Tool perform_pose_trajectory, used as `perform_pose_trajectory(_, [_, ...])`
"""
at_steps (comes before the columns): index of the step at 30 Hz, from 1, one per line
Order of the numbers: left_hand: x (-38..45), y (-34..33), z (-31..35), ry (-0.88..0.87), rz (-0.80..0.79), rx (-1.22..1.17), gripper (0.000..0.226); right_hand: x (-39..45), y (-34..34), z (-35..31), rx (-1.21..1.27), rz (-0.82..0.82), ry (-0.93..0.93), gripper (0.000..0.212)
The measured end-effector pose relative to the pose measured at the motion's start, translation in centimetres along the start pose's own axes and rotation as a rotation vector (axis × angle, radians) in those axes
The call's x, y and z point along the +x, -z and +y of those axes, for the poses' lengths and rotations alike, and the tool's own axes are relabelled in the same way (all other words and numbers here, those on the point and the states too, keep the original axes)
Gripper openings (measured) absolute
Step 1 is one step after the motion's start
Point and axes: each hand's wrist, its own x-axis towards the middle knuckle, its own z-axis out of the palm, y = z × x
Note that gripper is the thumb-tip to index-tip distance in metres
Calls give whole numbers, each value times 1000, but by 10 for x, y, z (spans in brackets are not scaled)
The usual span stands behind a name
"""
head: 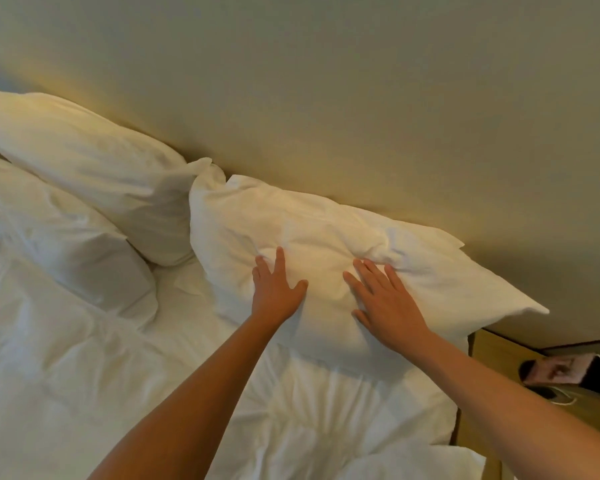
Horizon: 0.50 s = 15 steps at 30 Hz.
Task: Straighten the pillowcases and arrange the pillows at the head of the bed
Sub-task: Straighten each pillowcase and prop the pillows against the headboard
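I have my left hand [276,289] and right hand [383,303] pressed flat on the near pillow [326,230], fingers straight and spread; it leans on the headboard [326,116], beside two more pillows [84,161] at the bed's [66,375] head

Bare forearms, no sleeves/jewelry.

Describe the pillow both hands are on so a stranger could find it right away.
Start at the beige wall behind the bed. Three white pillows sit along it; take the right pillow, nearest the wooden nightstand. Unlike the others, it has the left hand and right hand pressed flat on it.
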Motion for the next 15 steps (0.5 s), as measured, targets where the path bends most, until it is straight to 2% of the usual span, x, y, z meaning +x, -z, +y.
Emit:
perform_pose_trajectory(1, [0, 2, 1, -20, 5, 9, 97, 2, 2, 0, -21, 17, -7, 78])
perform_pose_trajectory(3, [-3, -63, 19, 223, 75, 23, 98, 8, -54, 59, 77, -122, 126, 76])
perform_pose_trajectory(9, [-3, -52, 26, 139, 129, 75, 96, 20, -50, 55, 150, 22, 149, 73])
perform_pose_trajectory(15, [-29, -85, 45, 246, 135, 31, 89, 19, -60, 70, 250, 8, 205, 72])
